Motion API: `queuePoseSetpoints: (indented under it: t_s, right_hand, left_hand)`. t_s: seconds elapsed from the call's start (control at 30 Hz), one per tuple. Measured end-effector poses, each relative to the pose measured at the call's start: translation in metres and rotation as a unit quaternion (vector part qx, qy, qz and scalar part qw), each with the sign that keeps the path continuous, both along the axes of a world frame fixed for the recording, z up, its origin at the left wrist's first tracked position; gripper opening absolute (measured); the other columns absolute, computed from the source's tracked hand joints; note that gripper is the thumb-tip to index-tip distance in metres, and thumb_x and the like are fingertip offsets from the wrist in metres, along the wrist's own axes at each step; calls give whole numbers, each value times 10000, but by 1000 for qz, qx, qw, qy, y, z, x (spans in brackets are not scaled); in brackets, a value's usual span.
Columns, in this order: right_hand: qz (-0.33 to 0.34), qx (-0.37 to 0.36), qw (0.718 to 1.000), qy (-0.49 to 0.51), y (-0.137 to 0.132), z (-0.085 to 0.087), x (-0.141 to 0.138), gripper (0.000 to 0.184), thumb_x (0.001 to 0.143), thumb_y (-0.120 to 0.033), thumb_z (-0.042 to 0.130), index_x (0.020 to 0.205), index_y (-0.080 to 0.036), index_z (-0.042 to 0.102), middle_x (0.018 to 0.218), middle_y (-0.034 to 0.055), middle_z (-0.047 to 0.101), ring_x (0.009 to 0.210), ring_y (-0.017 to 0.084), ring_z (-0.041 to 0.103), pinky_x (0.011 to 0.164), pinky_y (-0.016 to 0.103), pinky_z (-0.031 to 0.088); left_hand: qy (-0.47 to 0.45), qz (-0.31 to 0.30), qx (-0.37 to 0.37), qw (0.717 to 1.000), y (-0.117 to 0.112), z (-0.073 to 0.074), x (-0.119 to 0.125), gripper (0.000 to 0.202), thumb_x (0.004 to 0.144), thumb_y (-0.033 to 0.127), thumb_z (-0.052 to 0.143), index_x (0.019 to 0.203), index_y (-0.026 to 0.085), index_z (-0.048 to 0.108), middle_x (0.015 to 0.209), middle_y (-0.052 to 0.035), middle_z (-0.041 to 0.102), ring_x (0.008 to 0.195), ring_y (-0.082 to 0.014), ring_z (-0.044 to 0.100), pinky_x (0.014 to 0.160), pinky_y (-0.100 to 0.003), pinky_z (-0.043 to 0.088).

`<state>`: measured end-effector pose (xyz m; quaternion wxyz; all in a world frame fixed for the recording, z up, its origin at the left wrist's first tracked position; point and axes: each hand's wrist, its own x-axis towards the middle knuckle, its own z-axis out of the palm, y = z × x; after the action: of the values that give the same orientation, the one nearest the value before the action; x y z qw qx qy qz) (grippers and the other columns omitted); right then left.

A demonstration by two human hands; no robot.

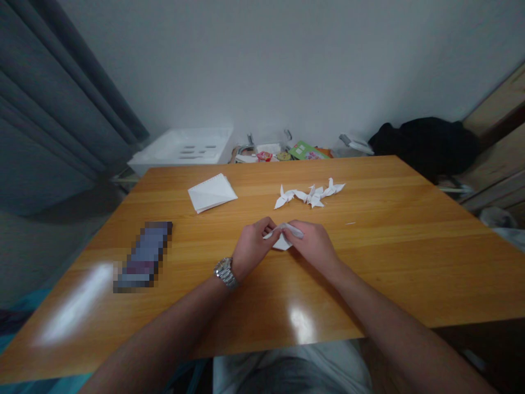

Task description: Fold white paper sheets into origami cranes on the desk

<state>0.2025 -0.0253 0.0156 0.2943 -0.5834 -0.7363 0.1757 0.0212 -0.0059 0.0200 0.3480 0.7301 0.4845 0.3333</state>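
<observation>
Folded paper (pixel 283 243): partly hidden by left hand (pixel 253 247) and right hand (pixel 316 244)
Smartphone (pixel 145 254): left on worktop (pixel 410 262), blurred into blocks
White sliver (pixel 350 223): right on worktop, too small to identify
Curtain (pixel 53 109): left of worktop, cut off

On your left, a pixelated phone (pixel 143 254) lies on the wooden table (pixel 389 268). Past the far edge you have a white tray (pixel 197 139), colourful clutter (pixel 305 151) and a black heap (pixel 426 145), perhaps clothing. A grey curtain (pixel 53 93) hangs left of your table.
</observation>
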Motion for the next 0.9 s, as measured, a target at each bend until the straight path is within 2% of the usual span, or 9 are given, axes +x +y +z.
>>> queuePoseSetpoints:
  t_s: [0.13,0.37,0.53,0.7,0.9]
  right_hand:
    - [-21,-12,1000,-8,0,1,-4,150,911,-355,563,843,-246,641,755,28,703,679,196,618,584,270,318]
    - [-29,-14,999,5,2,0,-6,101,896,-292,548,815,-236,570,738,19,668,657,184,590,582,265,319]
    - [-8,-18,999,32,4,-1,-4,70,898,-275,549,874,-238,602,789,17,687,722,196,629,631,268,374]
    - [49,-16,995,83,6,-4,1,120,925,-248,524,967,-232,636,916,35,721,845,206,661,740,284,432]
    - [90,-39,978,183,8,-4,5,179,925,-342,578,1020,-212,656,988,46,724,905,206,666,811,312,484]
  left_hand:
    - [10,8,13,1000,0,-1,1,210,897,366,603,787,190,640,732,-2,705,632,-140,622,589,-227,456]
    - [41,14,24,999,1,-3,1,205,893,368,600,813,188,658,759,-13,713,673,-154,639,593,-232,440]
    - [19,2,11,1000,1,-5,0,177,902,338,592,850,187,668,759,0,705,684,-145,647,618,-231,453]
    - [-12,-10,12,1000,4,-6,-2,151,895,311,608,858,179,670,770,6,707,698,-136,648,645,-220,481]
    - [-61,-15,-17,998,4,-4,-6,178,908,337,607,911,167,661,806,-11,705,679,-131,660,583,-200,527]
